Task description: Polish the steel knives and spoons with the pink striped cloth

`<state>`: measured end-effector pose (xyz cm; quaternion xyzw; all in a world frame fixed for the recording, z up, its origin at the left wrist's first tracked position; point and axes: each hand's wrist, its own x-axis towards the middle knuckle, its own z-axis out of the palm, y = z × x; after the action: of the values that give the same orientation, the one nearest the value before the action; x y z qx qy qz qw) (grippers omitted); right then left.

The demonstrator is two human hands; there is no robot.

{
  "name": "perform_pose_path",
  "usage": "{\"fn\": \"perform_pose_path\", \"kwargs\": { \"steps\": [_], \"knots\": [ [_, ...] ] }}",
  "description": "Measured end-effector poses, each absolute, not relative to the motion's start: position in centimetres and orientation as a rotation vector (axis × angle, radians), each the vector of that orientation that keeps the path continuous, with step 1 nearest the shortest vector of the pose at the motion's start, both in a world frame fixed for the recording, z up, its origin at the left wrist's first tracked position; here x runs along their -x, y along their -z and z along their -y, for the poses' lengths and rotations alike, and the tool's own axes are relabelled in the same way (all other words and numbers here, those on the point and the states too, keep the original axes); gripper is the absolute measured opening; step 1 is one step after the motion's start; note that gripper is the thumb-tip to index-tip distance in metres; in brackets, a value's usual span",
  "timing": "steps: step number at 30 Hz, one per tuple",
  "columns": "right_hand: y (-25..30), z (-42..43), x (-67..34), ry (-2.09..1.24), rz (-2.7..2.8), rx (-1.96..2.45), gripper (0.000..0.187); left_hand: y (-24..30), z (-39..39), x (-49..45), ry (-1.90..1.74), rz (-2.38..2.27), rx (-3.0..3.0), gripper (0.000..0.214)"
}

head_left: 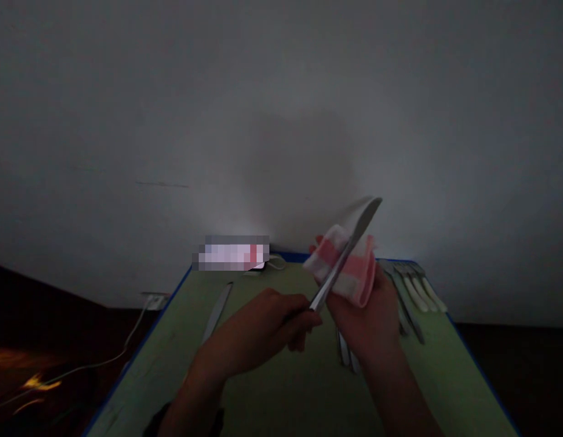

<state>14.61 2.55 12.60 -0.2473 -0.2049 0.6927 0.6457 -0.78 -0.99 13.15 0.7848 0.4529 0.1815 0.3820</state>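
Observation:
My left hand is closed around the handle end of a table knife, which slants up and to the right with its broad blade tip in the air. A pink and white checked cloth lies in my right hand, under the middle of the knife and touching it. The fingers of that hand are mostly hidden behind the cloth; a few fingertips show at its upper left. Below my right hand, the metal handles of more cutlery rest on the table.
On the pale green table with blue edges, another knife lies at left. Forks with white handles and darker cutlery lie at right. A lit, blurred screen stands at the back near a white cable, before the wall.

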Motion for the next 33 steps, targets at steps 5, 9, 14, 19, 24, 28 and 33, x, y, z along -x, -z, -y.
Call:
{"fn": "perform_pose_path", "kwargs": {
  "steps": [5, 9, 14, 19, 24, 28, 33],
  "knots": [
    [-12.9, -2.1, -14.0, -1.672, 0.398, 0.607, 0.037, -13.4, 1.1, 0.4, -0.461, -1.120, -2.006, 0.034],
    [-11.9, -1.7, -13.2, -1.583, 0.523, 0.685, 0.031, -13.0, 0.9, 0.6, -0.463, -1.118, -2.034, 0.035],
    [-10.8, -0.6, -11.5, -1.617, 0.666, 0.766, 0.037, -12.6, 0.6, 0.8, -0.471, -1.222, -2.037, 0.035],
    [-11.2, -0.2, -11.2, -1.642, 0.628, 0.721, 0.034, -12.8, 0.7, 1.0, -0.475, -1.235, -2.031, 0.037],
    [-11.1, -1.2, -11.8, -1.605, 0.461, 0.698, 0.028, -13.4, 1.1, 1.4, -0.442, -1.201, -2.012, 0.039],
    [-10.3, -1.9, -11.8, -1.664, 0.411, 0.674, 0.029, -13.5, 1.1, 1.6, -0.394, -1.209, -1.981, 0.038],
    [-9.8, -1.8, -11.2, -1.805, 0.400, 0.666, 0.032, -13.0, 1.0, 1.2, -0.393, -1.301, -2.011, 0.031]
  ]
}}
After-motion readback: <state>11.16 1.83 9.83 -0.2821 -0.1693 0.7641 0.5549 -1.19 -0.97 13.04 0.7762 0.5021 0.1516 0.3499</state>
